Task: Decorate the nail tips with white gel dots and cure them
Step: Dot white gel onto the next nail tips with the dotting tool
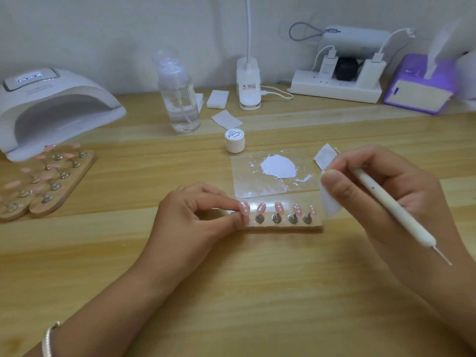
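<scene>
A small wooden holder (284, 226) in the middle of the table carries a row of pink nail tips (278, 207) with white dots on metal stands. My left hand (197, 215) pinches the leftmost nail tip (244, 207) between thumb and forefinger. My right hand (386, 202) is to the right of the holder, gripping a white dotting pen (394, 206) together with a white wipe (328, 202). Behind the holder lies a clear palette sheet (257, 185) with a blob of white gel (278, 166). A small white gel jar (234, 141) stands behind it.
A white curing lamp (51, 104) stands at the far left, with two wooden boards of pink nail tips (43, 180) in front of it. A clear pump bottle (179, 95), wipes (217, 99), a clip lamp (248, 83), a power strip (334, 86) and a purple device (419, 86) line the back.
</scene>
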Motion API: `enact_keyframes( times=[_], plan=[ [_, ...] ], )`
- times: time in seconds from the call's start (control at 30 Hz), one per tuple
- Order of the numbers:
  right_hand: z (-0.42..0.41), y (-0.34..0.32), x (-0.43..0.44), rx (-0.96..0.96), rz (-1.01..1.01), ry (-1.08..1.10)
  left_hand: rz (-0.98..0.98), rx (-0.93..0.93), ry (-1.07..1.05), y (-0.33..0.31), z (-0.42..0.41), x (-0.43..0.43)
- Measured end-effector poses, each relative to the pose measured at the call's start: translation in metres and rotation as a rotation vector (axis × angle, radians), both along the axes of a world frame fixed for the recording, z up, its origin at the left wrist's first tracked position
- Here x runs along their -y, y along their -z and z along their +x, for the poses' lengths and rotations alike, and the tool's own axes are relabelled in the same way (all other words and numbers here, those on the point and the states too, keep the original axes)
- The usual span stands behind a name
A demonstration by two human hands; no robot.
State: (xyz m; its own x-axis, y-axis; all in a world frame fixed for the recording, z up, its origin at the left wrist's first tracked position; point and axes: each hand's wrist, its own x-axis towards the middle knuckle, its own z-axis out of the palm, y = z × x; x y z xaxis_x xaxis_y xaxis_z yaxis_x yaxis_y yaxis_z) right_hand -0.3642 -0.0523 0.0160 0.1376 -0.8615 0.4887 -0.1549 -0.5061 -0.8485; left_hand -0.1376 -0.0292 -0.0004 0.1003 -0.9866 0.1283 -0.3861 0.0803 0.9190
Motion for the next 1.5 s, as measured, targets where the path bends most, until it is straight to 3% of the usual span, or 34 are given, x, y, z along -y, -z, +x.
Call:
enact_keyframes(
  times=[0.4,0.7,0.83,0.97,1.13,1.37,1.5],
  plan=[
    [-0.007,0.0,0.008,-0.026,0.027,0.049,0.022,0.155,0.0,-0.001,-0.002,0.0],
    [-0.034,0.008,0.028,-0.193,0.167,0.015,-0.258,0.757,0.121,-0.026,-0.023,-0.007],
    [-0.033,0.011,0.028,-0.181,0.169,0.005,-0.202,0.925,0.224,-0.036,-0.048,0.006],
    [-0.033,0.012,0.029,-0.128,0.182,0.011,-0.166,0.954,0.226,-0.03,-0.065,0.02],
    [-0.032,0.01,0.027,-0.142,0.179,0.003,-0.23,0.839,0.217,-0.026,-0.071,0.021],
    [-0.032,0.01,0.026,-0.159,0.173,-0.013,-0.476,0.895,0.274,-0.024,-0.071,0.019],
    [-0.03,0.006,0.022,-0.167,0.146,-0.012,-0.603,0.811,0.241,-0.02,-0.067,0.018]
  ],
)
